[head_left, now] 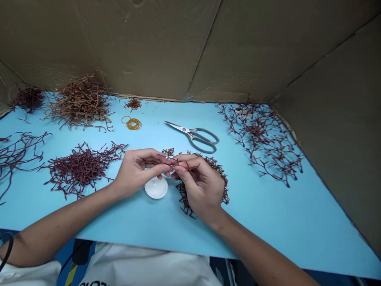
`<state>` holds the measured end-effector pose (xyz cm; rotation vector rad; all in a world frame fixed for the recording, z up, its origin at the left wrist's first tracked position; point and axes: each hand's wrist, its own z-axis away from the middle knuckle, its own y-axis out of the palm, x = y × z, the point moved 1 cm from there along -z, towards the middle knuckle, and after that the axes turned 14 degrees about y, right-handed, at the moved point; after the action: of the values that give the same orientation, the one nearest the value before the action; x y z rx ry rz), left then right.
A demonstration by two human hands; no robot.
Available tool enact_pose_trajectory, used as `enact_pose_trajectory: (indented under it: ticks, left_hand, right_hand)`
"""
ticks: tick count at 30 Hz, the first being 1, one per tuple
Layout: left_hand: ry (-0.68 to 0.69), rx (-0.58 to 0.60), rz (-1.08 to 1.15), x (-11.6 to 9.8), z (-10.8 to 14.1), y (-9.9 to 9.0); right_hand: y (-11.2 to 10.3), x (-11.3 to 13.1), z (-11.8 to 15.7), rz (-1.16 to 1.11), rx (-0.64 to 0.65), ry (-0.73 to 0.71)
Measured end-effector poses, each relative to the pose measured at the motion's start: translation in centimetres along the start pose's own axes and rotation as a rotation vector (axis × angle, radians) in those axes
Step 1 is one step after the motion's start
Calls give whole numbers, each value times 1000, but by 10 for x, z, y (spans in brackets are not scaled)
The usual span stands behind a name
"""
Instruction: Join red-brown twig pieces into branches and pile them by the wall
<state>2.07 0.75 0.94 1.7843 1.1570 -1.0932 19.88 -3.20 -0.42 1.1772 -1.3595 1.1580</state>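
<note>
Fingertips of my left hand (141, 171) and my right hand (201, 184) meet in front of me, both pinching a thin reddish-brown twig (190, 167). Most of the twig is hidden by the fingers. Beneath and behind my right hand lies a heap of short brown twig pieces (184, 198), partly covered by it. A small white round dish (156, 188) sits on the table just below my left fingers. Beyond the hands, grey-handled scissors (193, 135) rest with their blades pointing left.
Dark red branching twigs (81, 169) are piled left of my left hand. Further back lie a brown twig pile (81, 103), yellow rubber bands (133, 124) and small scraps (133, 104). Spread branches (262, 139) cover the right side. Cardboard walls (149, 47) enclose the blue table (268, 222).
</note>
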Motion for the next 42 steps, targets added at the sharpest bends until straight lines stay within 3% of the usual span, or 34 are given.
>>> enact_pose_trajectory:
  ticks: [20, 42]
  left_hand:
    - [-99, -15, 119, -3, 2, 2]
    - [-222, -103, 285, 11, 2, 7]
  right_hand:
    - [-3, 2, -1, 79, -5, -74]
    - [-5, -4, -4, 186, -2, -160]
